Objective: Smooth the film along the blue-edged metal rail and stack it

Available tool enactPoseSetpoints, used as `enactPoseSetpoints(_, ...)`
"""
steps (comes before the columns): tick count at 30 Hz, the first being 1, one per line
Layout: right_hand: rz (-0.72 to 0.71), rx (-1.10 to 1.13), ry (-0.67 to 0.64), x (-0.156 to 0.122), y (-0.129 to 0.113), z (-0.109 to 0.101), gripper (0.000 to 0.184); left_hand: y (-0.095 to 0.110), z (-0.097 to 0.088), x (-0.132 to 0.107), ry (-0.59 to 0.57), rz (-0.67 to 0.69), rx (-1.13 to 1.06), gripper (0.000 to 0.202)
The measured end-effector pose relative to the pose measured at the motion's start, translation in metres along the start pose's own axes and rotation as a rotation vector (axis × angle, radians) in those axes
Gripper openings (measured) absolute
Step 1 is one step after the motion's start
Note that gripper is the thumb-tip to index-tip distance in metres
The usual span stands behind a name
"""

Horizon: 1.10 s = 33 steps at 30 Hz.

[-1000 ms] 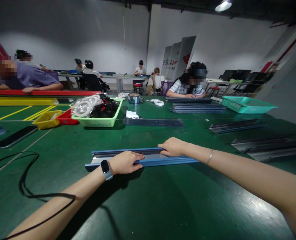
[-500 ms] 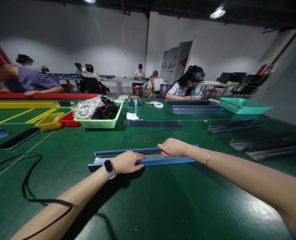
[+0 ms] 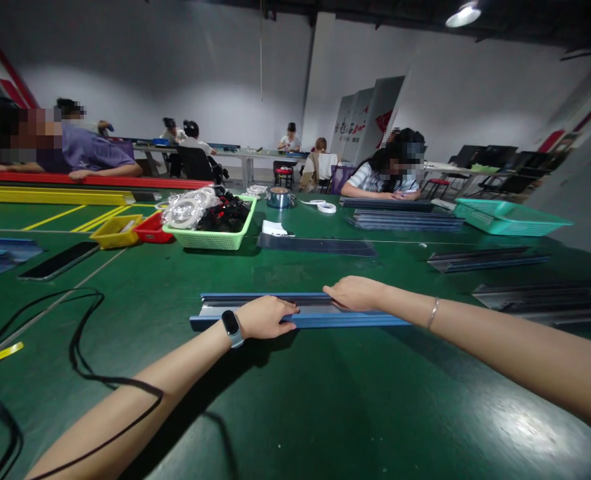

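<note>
A long blue metal channel profile point(image 3: 345, 321) lies lengthwise across the green table before me, its open side up and its inside pale grey. My left hand point(image 3: 268, 317), below a smartwatch, grips the near wall, thumb outside and fingers reaching into the channel. Farther right, my right hand point(image 3: 356, 293) is closed over the far side, its curled fingertips down in the channel. Whether those right fingertips pinch anything small is hidden. Beyond the profile lies a flat, dark translucent strip point(image 3: 318, 247).
A green basket point(image 3: 205, 240) of bagged rings and black parts stands beyond my left hand, near red point(image 3: 154, 230) and yellow point(image 3: 116, 233) bins. Dark profiles point(image 3: 550, 300) lie at right. A black cable point(image 3: 82, 353) crosses my left forearm. Co-workers sit across the table.
The view has turned slightly left, so everything sits farther right in the picture. Both hands stay on the blue channel profile with almost the same hold.
</note>
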State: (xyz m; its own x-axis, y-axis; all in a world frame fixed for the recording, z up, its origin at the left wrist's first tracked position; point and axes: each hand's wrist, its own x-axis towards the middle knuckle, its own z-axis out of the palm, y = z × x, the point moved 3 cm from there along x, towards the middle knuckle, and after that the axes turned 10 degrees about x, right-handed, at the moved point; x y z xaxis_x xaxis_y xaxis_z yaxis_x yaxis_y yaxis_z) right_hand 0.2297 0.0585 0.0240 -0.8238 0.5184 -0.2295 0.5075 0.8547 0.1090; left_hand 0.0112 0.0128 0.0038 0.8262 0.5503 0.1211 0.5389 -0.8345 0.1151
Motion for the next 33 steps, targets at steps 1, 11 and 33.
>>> enactPoseSetpoints(1,0.01,0.003,0.024,-0.002,-0.002,-0.005,0.022,0.0,0.0,0.0,0.004,0.002,-0.001,0.035)
enactPoseSetpoints(11,0.083,0.241,0.413,-0.034,-0.049,0.002,0.033,0.001,-0.001,-0.001,0.019,0.0,-0.007,0.031)
enactPoseSetpoints(33,0.37,0.402,0.544,-0.018,-0.051,0.034,0.039,-0.003,0.0,0.016,-0.125,-0.009,-0.1,0.042)
